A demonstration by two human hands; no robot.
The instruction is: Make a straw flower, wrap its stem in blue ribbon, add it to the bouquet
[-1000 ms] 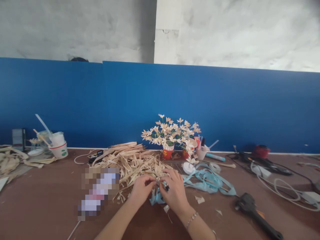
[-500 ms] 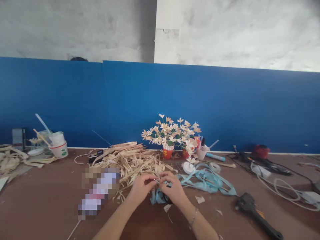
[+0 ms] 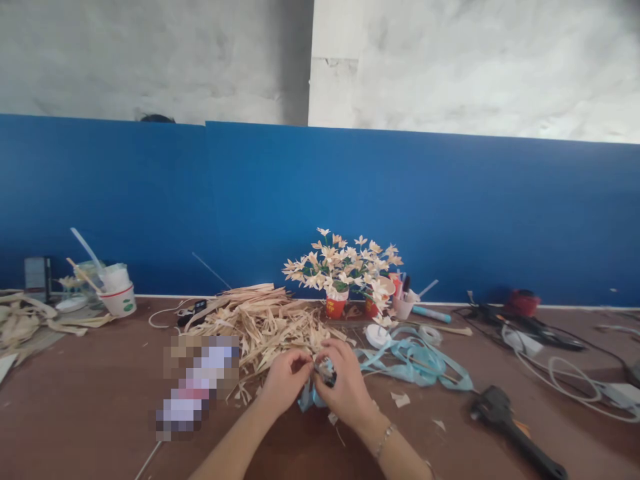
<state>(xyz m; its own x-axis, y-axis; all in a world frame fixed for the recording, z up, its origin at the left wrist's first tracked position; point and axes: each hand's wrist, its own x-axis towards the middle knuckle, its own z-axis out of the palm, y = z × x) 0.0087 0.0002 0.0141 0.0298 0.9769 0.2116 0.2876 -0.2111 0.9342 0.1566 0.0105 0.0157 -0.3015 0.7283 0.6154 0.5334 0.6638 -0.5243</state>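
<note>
My left hand (image 3: 287, 381) is closed in a pinch over the front of the straw pile, its fingertips close to those of my right hand. What it pinches is too small to make out. My right hand (image 3: 344, 385) curls with thumb and fingers bent round something small and hidden. Light blue ribbon (image 3: 311, 397) hangs beneath the two hands, with a dark thing partly visible beside it. Pale dried strips (image 3: 273, 320) lie heaped just behind. A thin pale wire (image 3: 211, 269) sticks up past the heap; its lower end is hidden.
Pale artificial flowers (image 3: 345, 263) stand in red pots (image 3: 337, 306) at the back. Right of my hands lie tangled blue ribbon (image 3: 420, 360), a black-handled tool (image 3: 517, 430) and white cables (image 3: 555, 373). A blurred-out object (image 3: 197, 387) and a white cup (image 3: 118, 300) are on the left.
My right hand has turned and its fingers have risen and spread from the pinch. The left fingers have curled in more. The thin wire has shifted slightly right and up.
</note>
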